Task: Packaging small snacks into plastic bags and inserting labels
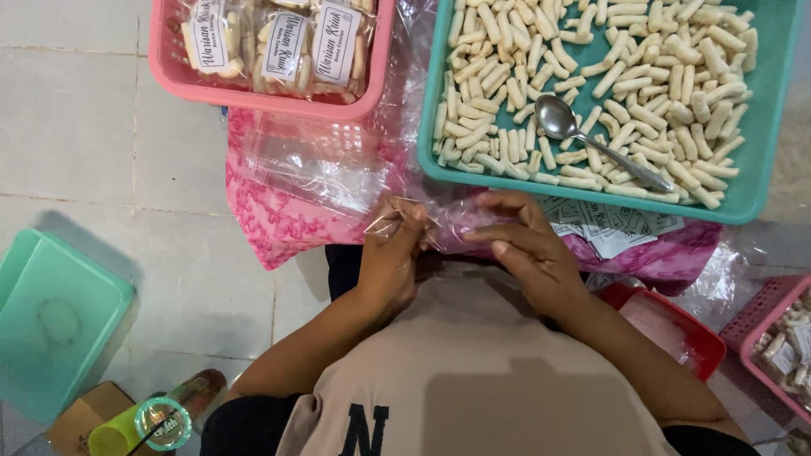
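At the centre of the frame both hands work a small clear plastic bag [404,221]: the left hand [390,253] pinches its edge between fingertips, and the right hand [522,245] rests on the plastic beside it with fingers stretched out, loosely gripping it. Just above, a teal tray [764,160] holds pale finger-shaped crackers [642,67] and a metal spoon [591,139]. At upper left a pink basket [182,80] carries filled, labelled packets [283,46]. Paper labels [604,224] lie under the tray on pink cloth [270,219].
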